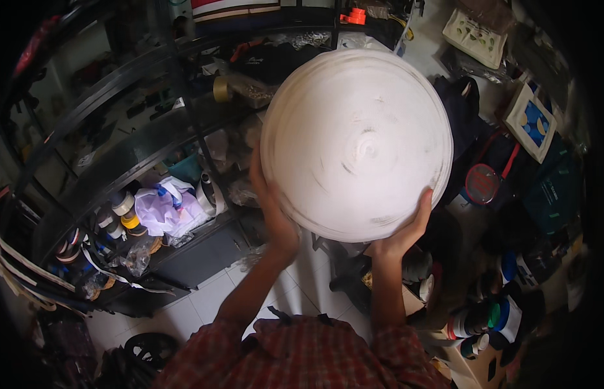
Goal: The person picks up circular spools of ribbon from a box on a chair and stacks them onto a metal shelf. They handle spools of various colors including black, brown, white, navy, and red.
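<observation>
A large white round roll (354,136) fills the upper middle. It looks like a tightly wound strap or tape, with a spiral at its centre, fine rings near its rim and some dark smudges. My left hand (274,211) grips its lower left edge, fingers reaching behind it. My right hand (407,230) holds the lower right edge, its thumb lying along the rim. The roll is held up off any surface, its flat-looking face turned toward me. Most of my fingers are hidden behind it.
Black shelves (101,188) run along the left, with a purple-white plastic bag (169,207) and several spools on them. A roll of tape (221,89) lies behind. On the right hang bags and a red-framed racket (482,183). Cardboard boxes (471,363) stand lower right.
</observation>
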Tool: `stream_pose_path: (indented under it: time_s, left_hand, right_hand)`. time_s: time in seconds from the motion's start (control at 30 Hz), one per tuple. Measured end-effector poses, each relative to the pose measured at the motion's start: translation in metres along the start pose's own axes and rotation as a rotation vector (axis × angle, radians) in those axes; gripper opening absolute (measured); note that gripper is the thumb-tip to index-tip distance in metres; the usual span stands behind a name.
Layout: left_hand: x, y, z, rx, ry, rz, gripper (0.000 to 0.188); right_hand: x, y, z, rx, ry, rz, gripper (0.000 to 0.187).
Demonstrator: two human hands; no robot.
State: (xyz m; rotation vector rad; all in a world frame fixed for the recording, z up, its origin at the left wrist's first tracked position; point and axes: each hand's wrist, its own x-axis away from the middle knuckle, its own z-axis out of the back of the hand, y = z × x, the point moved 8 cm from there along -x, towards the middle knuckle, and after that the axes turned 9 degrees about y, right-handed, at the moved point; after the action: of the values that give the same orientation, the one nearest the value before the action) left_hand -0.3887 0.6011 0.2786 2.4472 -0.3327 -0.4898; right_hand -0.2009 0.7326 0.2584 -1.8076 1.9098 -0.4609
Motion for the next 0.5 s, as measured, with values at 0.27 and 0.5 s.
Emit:
stream_pose_path:
  time_s: [0.27,0.5]
  left_hand:
    - [-0.058,-0.029,-0.017,-0.265,0.092,-0.464,0.080]
    - [-0.186,-0.060,-0.123,-0.168,-0.017,-0.481,0.082]
  right_hand:
    - [-0.039,0.082,-0.058,-0.187,-0.048,-0.191,0.056]
    - [-0.196,0.117,-0.167,-0.257,-0.323,-0.221,0.048]
